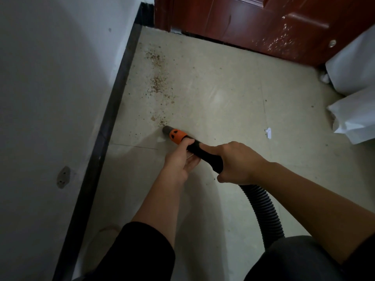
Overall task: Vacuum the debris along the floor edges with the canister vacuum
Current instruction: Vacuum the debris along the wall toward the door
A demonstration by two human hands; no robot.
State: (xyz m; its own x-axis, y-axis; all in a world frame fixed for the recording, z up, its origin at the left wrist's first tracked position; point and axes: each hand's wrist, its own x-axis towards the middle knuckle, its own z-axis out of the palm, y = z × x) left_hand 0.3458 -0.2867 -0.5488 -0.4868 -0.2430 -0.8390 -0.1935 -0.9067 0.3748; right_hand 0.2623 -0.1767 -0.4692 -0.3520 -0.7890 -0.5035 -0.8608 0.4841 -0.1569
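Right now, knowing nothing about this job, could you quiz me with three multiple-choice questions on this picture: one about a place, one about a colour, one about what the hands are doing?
1. Where does the brown debris lie?
A) on the floor beside the dark baseboard
B) stuck halfway up the wall
C) heaped on the white bags

2. What colour is the collar behind the grey nozzle?
A) blue
B) orange
C) green

3. How is the black handle held?
A) it lies loose on the floor
B) one hand only
C) both hands grip it

Answers:
1 A, the crumbs trail along the baseboard, just ahead of the nozzle.
2 B, the band is bright orange against the black handle.
3 C, the left hand grips near the collar and the right hand grips where the ribbed hose begins.
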